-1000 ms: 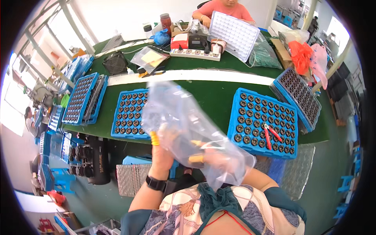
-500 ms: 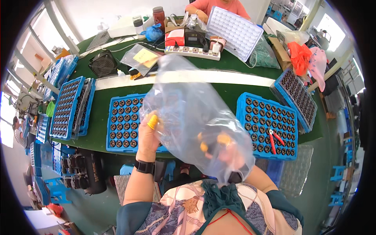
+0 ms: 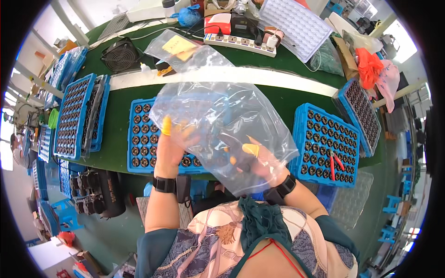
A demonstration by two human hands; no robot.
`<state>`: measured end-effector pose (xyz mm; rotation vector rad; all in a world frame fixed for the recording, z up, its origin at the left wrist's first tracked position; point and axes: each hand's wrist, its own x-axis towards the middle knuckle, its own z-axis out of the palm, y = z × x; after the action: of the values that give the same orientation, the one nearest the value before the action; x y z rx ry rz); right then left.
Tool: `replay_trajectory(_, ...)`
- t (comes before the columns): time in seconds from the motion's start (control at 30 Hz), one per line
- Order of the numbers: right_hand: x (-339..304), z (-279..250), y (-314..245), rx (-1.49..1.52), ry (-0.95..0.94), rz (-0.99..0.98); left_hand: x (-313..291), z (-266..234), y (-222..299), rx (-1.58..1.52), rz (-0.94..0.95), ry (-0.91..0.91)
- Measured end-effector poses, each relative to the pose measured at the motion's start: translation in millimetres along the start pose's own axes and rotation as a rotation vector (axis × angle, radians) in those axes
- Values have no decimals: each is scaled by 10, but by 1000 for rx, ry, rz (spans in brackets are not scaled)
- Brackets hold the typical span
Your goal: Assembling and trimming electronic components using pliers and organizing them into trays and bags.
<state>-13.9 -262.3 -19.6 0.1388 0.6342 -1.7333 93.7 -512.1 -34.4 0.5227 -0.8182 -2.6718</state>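
A large clear plastic bag (image 3: 218,104) hangs spread between my two hands above the work table. My left hand (image 3: 172,143), with yellow finger cots, grips the bag's left side; some of its fingers show only through the film. My right hand (image 3: 266,164), also with yellow finger cots, is closed on the lower right part of the bag, partly blurred behind the plastic. Under the bag lies a blue tray (image 3: 131,157) of small ring-shaped coil parts, partly covered. Red-handled cutters (image 3: 332,167) rest on a second such blue tray (image 3: 300,132) to the right.
Stacked part trays (image 3: 76,116) stand at the left, and another tilted tray (image 3: 364,116) at the far right. Behind the white strip are a black fan (image 3: 121,54), a power strip (image 3: 241,45), a small bag with yellow paper (image 3: 178,46) and a white cell tray (image 3: 294,28).
The bag has been pulled flatter and lower, its top no longer standing up. My right hand has risen a little and shows more clearly. The head view has shifted slightly.
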Motion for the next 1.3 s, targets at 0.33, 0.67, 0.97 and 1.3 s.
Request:
replay_trajectory(0.33, -21, 142, -173, -382, 52, 13, 130, -209, 961, 3, 478, 286)
replay_trajectory(0.67, 120, -395, -460, -1840, 877, -533, 114, -1426, 1461, 281, 692, 871)
replay_trajectory(0.97, 225, -474, -530, -2020, 978, -488, -303, -1591, 1373, 925, 535, 680)
replay_trajectory(1.3, -3, -721, -472, -1649, 915, -571, -175, -217, 1369, 1127, 1374, 957)
